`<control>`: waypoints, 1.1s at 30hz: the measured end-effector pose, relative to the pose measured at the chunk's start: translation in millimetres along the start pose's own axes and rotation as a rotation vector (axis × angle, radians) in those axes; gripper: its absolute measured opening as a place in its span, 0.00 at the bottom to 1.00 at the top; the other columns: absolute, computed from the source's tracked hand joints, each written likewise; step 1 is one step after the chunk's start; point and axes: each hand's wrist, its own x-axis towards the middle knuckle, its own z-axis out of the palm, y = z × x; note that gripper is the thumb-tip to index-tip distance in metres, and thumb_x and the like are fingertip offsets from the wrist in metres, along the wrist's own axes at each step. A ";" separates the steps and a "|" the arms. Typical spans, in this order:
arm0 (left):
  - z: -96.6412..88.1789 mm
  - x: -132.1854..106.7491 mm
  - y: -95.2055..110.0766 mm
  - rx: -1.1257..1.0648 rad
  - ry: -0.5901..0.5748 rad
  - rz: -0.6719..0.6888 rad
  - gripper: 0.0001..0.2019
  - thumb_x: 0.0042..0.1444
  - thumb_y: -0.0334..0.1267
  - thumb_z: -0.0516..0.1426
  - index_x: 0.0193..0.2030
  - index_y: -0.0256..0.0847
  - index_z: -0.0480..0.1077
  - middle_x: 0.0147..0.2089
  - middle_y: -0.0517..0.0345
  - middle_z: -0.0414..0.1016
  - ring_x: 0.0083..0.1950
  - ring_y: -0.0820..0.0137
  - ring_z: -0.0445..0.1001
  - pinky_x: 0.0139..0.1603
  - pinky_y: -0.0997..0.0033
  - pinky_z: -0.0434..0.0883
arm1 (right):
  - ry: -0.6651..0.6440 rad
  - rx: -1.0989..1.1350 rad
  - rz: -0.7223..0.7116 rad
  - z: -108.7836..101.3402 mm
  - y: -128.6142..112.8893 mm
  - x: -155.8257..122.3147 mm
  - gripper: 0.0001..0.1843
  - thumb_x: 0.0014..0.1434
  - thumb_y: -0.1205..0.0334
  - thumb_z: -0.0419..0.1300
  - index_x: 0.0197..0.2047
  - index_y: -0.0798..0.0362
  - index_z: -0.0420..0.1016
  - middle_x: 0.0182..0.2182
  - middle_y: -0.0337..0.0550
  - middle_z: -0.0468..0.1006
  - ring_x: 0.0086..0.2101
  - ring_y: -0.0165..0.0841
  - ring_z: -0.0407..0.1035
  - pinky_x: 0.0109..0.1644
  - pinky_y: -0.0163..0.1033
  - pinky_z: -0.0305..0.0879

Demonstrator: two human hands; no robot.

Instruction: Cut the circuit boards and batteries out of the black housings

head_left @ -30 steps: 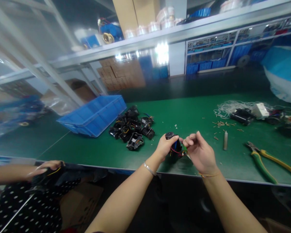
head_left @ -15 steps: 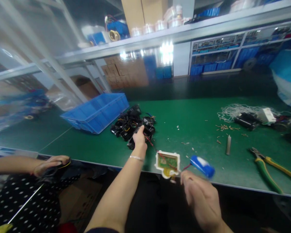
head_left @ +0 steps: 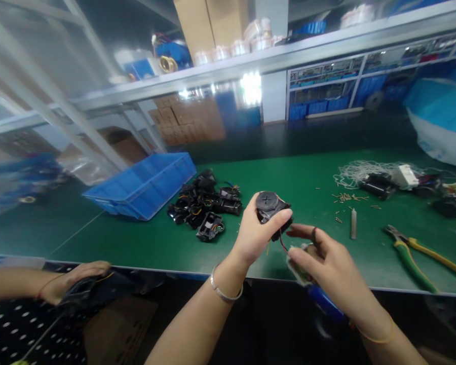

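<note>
My left hand point(head_left: 249, 233) is closed around a black plastic housing point(head_left: 269, 205) with a round cap marked by a cross, held above the table's front edge. A thin red-and-black wire point(head_left: 282, 242) runs down from it toward my right hand point(head_left: 327, 261). There my thumb and fingers are closed on a circuit board in a white case point(head_left: 297, 271), mostly hidden by the hand. Below it a blue cylindrical battery point(head_left: 327, 303) hangs past the table edge. Left of my hands lie several black housings point(head_left: 211, 226), some with yellow wires showing.
A blue bin point(head_left: 144, 185) stands behind the housings. To the right are pliers point(head_left: 406, 253), a pale tube point(head_left: 353, 224), loose screws point(head_left: 345, 197), white string point(head_left: 357, 172) and more black parts point(head_left: 378, 185). At left, a co-worker's hand point(head_left: 76, 279) holds a dark part.
My left hand has lifted a black housing from the pile and brought it right. My right hand has taken hold of the white-cased board; the battery now hangs below the table edge.
</note>
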 end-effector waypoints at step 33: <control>-18.5 22.7 -47.1 -0.726 -0.015 -0.463 0.14 0.53 0.43 0.59 0.40 0.34 0.73 0.41 0.50 0.77 0.47 0.61 0.76 0.55 0.56 0.70 | 0.212 0.118 -0.387 -45.1 8.1 -44.5 0.23 0.67 0.65 0.48 0.19 0.53 0.57 0.19 0.37 0.59 0.23 0.28 0.57 0.30 0.38 0.54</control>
